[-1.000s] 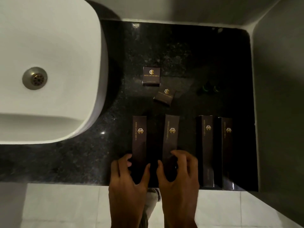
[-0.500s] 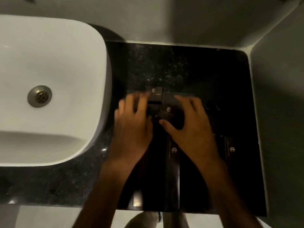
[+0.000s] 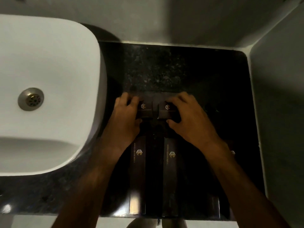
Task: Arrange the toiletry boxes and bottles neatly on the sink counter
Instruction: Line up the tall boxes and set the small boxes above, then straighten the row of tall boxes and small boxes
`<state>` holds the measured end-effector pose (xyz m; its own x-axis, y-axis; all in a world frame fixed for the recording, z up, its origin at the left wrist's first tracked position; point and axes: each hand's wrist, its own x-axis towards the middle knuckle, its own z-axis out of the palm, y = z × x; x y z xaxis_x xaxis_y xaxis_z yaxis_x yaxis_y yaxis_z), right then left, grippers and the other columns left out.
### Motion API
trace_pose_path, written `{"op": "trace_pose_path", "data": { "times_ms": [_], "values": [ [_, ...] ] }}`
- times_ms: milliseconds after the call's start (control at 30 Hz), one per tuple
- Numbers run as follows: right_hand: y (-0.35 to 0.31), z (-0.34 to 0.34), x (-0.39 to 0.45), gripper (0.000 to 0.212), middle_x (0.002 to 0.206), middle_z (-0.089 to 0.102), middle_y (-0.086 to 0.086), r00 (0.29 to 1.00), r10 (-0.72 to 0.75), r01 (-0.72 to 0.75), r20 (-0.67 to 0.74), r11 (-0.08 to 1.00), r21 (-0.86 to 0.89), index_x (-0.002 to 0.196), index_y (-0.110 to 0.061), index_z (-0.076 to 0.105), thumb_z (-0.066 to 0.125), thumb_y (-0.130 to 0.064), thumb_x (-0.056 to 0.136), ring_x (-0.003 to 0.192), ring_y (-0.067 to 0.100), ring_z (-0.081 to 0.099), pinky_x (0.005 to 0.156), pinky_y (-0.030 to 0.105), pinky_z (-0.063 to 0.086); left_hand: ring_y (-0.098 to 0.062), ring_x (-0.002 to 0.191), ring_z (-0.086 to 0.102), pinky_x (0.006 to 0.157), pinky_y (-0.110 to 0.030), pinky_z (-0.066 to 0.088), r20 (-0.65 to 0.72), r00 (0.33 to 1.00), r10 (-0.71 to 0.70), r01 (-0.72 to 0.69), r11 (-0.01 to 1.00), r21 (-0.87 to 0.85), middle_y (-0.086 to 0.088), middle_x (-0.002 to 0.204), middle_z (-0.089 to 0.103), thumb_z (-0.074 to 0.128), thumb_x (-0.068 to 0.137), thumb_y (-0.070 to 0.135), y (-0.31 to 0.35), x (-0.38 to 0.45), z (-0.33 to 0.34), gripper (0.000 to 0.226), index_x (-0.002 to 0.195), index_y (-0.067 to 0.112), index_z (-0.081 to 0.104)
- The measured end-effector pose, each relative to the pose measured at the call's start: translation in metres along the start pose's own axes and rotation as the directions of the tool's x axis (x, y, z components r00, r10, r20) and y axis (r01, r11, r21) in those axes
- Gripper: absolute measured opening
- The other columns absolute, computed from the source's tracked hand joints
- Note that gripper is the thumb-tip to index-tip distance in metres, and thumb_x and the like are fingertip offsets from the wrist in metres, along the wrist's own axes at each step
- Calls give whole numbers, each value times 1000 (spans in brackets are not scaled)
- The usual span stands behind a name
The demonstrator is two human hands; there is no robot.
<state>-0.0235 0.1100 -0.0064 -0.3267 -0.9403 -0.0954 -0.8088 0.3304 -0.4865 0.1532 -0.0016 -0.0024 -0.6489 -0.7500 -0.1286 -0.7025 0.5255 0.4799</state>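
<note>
The left hand [image 3: 126,116] is pinching one small box [image 3: 144,110] and the right hand [image 3: 189,116] the other small box [image 3: 167,111], side by side mid-tabletop [image 3: 164,71], just beyond two long boxes [image 3: 138,175] reaching the front edge. The cartons are looking light, stiff and crushable, so gripping their side edges lightly is probably suiting best.
</note>
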Motion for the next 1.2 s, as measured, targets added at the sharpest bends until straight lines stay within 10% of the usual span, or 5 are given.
{"op": "trace_pose_path", "data": {
  "times_ms": [1000,1200],
  "values": [
    [-1,-3,-2,69,133,45,-3,999,35,-37,24,994,103,136,-22,53,81,-25,72,117,8,47,98,29,50,-24,127,35,101,-38,44,76,995,64,-65,998,17,-5,138,39,77,76,11,5,5,-3,82,147,24,39],
    [-33,-21,-72,63,139,44,-2,947,199,-133,-253,958,254,140,-24,51,74,-24,82,111,-12,46,96,-1,35,-7,136,31,106,-5,21,-96,995,-10,-7,985,-175,2,151,30,66,88,26,15,-58,-11,81,155,33,20]
  ]
}}
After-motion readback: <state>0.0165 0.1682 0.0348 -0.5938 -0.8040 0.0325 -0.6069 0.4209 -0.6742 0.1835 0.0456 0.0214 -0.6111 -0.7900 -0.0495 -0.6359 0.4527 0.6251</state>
